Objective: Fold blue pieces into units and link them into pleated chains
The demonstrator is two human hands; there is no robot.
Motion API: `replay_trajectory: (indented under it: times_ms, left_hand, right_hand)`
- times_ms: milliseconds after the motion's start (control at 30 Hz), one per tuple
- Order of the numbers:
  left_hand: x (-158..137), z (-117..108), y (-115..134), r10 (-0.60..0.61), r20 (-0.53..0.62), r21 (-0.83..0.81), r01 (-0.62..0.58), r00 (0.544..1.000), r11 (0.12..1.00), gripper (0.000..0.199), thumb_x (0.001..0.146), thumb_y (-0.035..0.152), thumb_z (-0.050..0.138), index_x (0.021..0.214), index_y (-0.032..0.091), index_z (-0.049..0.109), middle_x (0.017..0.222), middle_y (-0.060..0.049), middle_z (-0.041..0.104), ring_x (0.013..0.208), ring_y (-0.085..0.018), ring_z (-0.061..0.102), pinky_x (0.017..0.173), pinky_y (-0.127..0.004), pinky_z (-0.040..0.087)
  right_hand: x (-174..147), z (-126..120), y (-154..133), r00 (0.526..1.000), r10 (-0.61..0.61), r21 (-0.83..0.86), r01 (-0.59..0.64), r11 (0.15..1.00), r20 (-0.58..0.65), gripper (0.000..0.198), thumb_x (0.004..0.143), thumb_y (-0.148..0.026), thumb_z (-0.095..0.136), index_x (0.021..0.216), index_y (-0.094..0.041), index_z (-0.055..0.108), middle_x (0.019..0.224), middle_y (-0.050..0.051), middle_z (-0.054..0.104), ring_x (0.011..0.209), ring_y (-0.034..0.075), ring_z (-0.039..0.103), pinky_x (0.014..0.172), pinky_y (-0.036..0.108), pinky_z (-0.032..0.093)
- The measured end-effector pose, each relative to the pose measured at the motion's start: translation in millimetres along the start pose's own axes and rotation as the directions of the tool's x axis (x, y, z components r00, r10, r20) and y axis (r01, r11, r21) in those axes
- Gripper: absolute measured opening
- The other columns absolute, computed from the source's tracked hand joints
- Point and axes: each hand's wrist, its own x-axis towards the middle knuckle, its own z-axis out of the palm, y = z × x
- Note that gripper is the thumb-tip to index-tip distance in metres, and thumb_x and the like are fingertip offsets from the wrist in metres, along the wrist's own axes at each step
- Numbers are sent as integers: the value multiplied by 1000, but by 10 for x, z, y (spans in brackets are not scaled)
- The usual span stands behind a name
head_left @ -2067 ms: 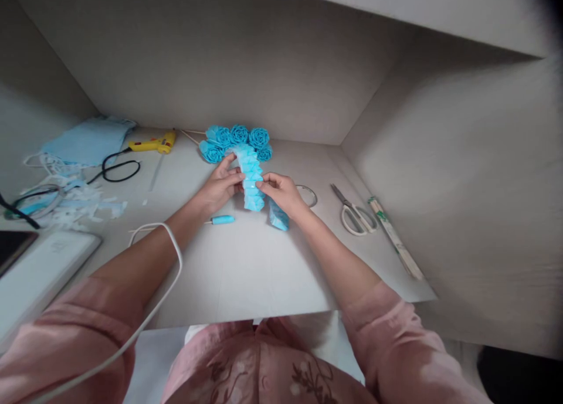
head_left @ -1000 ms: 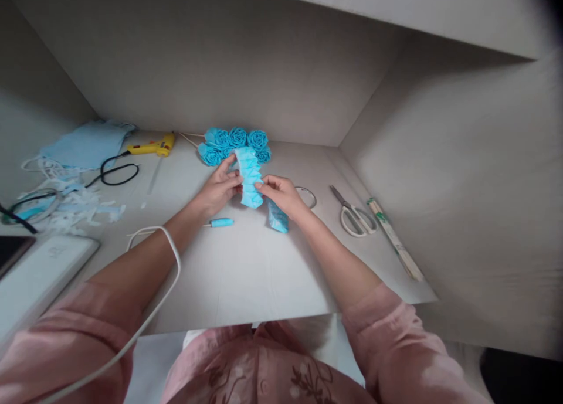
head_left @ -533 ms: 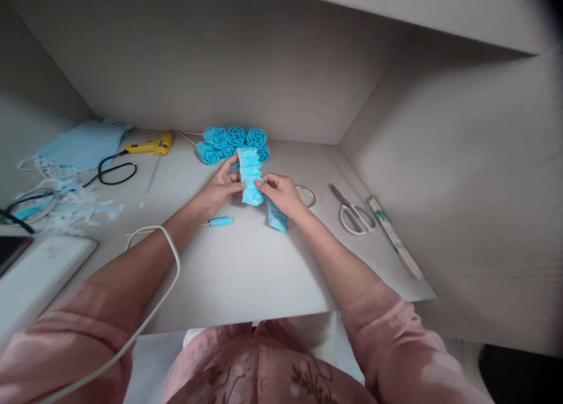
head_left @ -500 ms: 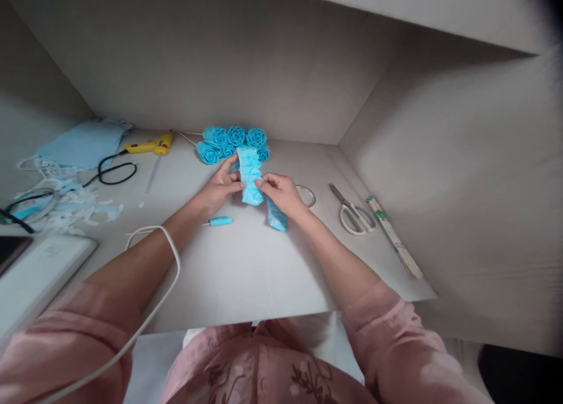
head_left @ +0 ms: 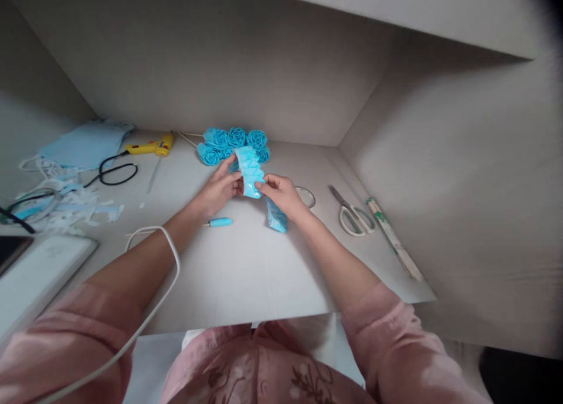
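Between my two hands is a folded blue strip [head_left: 250,168] with a zigzag of creases along it. My left hand [head_left: 220,187] grips its left edge, some fingers behind it. The thumb and fingers of my right hand [head_left: 284,194] pinch its lower right edge. A second piece of blue pleated material [head_left: 277,217] lies on the table under my right hand, partly hidden by it. Just beyond the strip lie several blue flowers [head_left: 236,137] on thin sticks. Nearer to me, a stick with a rolled blue tip [head_left: 220,221] rests on the table.
A yellow glue gun [head_left: 152,145] with a black cord lies back left, beside stacked blue face masks [head_left: 83,145] and white scraps [head_left: 70,213]. Scissors [head_left: 354,216], a bundle of sticks [head_left: 393,240] and a ring-shaped roll [head_left: 307,197] are at right. A white cable [head_left: 178,263] crosses my left forearm.
The strip has tilted, its top leaning left and its lower end rising slightly. My left thumb has shifted up along its edge. My right hand keeps its pinch almost in place.
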Motion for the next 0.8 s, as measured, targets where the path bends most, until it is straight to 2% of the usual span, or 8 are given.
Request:
replay_trajectory:
  times_ms: [200,300,467,633,733,800]
  left_hand:
    - [1,-18,-30,13,38,71,-15,999,997,94,64,23,83,145,26,34,84,-1,66,73,-17,63,68,-29,46]
    - [-1,-17,-30,18,48,69,-21,999,997,96,64,22,82,146,25,32,85,-1,67,75,-17,63,70,-29,46]
    - [-1,-12,-2,43,63,57,-46,997,997,99,64,23,82,147,25,30,88,-3,67,77,-18,64,73,-31,47]
    - [1,-12,29,67,28,64,-68,997,996,99,65,25,82,148,27,28,87,-2,66,75,-17,63,70,-30,47]
    - [-5,5,34,72,32,61,-74,997,995,97,65,23,82,147,28,30,84,0,65,71,-15,60,65,-27,44]
    - [-12,21,33,70,39,62,-72,997,995,96,66,22,82,147,28,30,84,0,64,70,-14,59,63,-26,43]
  right_hand:
    - [-10,-5,-52,999,-26,-87,24,996,-28,33,78,-48,62,67,-18,52,60,-5,39,59,9,34,57,23,27]
    - [-13,-4,-54,999,-35,-105,32,994,-22,33,80,-46,60,66,-18,50,60,-5,39,59,9,34,57,24,27]
    - [-10,-31,-62,999,-33,-67,34,997,15,31,84,-45,56,70,-18,57,63,-4,50,61,10,44,61,24,34]
    - [12,-34,-52,1000,-27,104,28,994,-10,35,87,-48,54,98,-18,68,86,2,67,79,15,61,79,29,46]
    - [24,-1,-30,999,-40,198,38,979,5,43,84,-48,60,116,-20,65,103,5,69,94,18,63,88,31,48]
    - [31,21,-5,999,-46,228,40,973,21,52,80,-45,66,126,-21,60,106,5,70,97,19,64,91,33,48]
